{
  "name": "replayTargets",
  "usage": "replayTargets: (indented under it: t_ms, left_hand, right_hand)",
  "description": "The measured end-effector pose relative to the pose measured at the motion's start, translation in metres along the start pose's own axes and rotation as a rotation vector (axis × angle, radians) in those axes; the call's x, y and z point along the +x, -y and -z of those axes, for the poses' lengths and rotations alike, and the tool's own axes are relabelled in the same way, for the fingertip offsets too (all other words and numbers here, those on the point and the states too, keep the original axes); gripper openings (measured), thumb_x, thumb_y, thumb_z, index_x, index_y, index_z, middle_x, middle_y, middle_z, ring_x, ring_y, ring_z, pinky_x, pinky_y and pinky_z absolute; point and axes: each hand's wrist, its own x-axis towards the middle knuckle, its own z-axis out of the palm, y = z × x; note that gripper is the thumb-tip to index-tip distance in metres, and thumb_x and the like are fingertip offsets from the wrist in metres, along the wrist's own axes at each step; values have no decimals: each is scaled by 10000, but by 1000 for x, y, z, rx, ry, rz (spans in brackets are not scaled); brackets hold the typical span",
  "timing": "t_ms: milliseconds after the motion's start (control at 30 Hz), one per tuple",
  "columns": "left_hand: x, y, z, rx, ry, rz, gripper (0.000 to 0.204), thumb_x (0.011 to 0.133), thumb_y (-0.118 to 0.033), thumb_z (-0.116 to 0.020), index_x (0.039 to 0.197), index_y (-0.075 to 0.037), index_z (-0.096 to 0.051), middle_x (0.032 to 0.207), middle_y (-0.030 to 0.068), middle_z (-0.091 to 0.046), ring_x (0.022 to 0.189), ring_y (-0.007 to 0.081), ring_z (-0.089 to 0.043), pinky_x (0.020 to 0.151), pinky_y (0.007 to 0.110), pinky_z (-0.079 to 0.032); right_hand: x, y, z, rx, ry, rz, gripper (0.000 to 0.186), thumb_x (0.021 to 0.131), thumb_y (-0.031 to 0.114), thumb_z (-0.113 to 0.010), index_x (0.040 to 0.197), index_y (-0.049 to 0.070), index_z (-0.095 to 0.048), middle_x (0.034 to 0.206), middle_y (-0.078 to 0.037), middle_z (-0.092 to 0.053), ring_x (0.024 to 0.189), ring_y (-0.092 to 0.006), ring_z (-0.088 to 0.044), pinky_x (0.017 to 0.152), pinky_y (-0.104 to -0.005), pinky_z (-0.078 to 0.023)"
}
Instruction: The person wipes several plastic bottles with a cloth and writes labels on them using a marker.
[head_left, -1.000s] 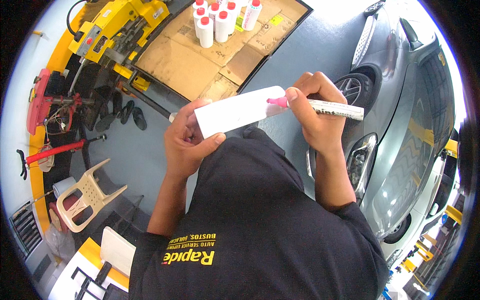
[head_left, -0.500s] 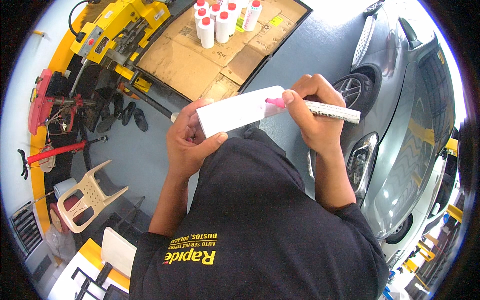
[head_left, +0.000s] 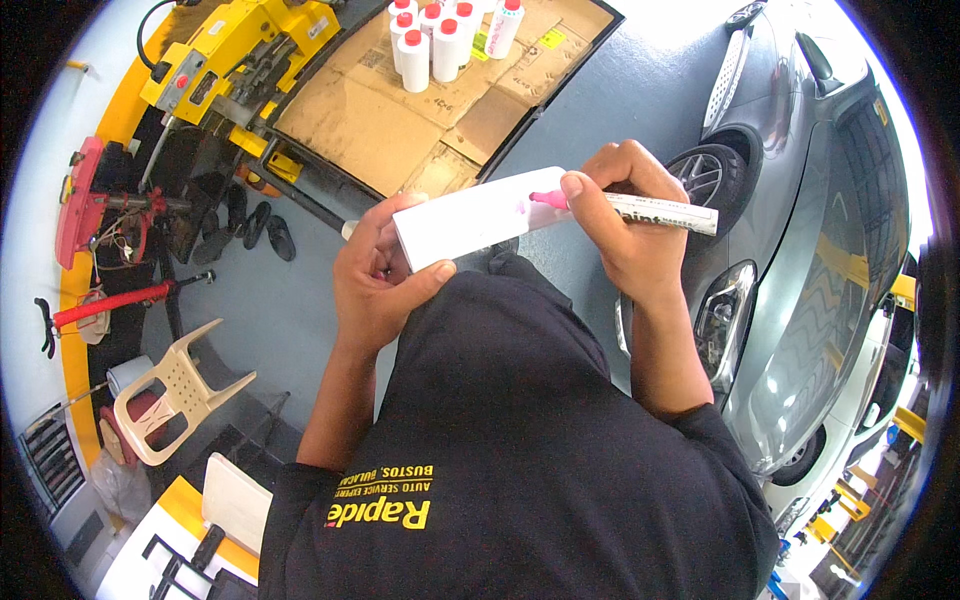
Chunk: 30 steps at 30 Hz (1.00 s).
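Left hand (head_left: 385,285) pinches the white card (head_left: 475,215) at its lower end, thumb on top; right hand (head_left: 625,220) is closed on a pink-tipped marker (head_left: 640,208) touching it. Held in mid-air, the card looks light and bendable, so support it close behind the tip.

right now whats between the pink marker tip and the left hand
In the head view, only the white box spans that stretch: the left hand grips its near end, and the right hand presses the pink marker tip to its far end.
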Motion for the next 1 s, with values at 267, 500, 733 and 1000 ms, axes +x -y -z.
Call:
replayTargets:
  t_ms: [267, 500, 733, 1000]
  left_hand:
    - [0, 0, 2, -35, 20, -19, 652, 810, 72, -765, 1386, 34, -461, 1213, 172, -662, 1128, 187, -640, 965, 300, -504]
    - [0, 0, 3, -35, 24, -46, 654, 800, 86, -760, 1381, 37, -463, 1212, 159, -657, 1135, 188, -635, 986, 313, -492]
    - [2, 3, 6, 26, 21, -77, 651, 800, 73, -759, 1378, 29, -462, 1205, 163, -659, 1130, 186, -640, 966, 313, -505]
    - [0, 1, 6, 1, -31, -10, 693, 782, -17, -796, 1396, -2, -475, 1187, 115, -668, 1098, 178, -652, 960, 310, -505]
  right_hand:
    - [1, 0, -1, 4, 6, 5, 243, 848, 130, -763, 708, 30, -591, 633, -32, -606, 561, -67, -514, 517, -255, -400]
    - [0, 3, 1, -4, 11, -10, 233, 853, 125, -762, 717, 28, -600, 641, -19, -603, 576, -60, -503, 529, -251, -397]
    - [1, 0, -3, 8, 5, -9, 232, 851, 126, -764, 720, 29, -598, 644, -23, -604, 575, -63, -504, 531, -250, -399]
    - [1, 2, -8, -8, 6, 2, 232, 838, 123, -772, 718, 30, -597, 642, -29, -608, 567, -72, -516, 533, -255, -409]
